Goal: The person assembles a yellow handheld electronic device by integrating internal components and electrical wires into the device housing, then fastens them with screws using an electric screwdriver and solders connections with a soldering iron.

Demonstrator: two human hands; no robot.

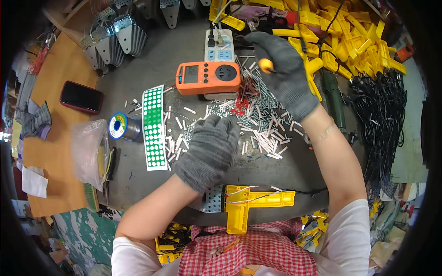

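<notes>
My left hand, in a grey knitted glove, is closed with its fingertips down among small metal nuts. Whatever it pinches is hidden. Farther right, my gloved right hand curls around a tool with a round orange handle end; most of the tool is covered by the hand. Beside that hand are yellow plastic shells. Close to my body, a T-shaped yellow plastic housing half lies at the table edge, with thin wires along it and a perforated metal plate at its left.
An orange meter sits by a power strip. Screws and pale sleeves are heaped centrally. A green-dotted sticker sheet, solder spool and phone lie left. Black cables hang right.
</notes>
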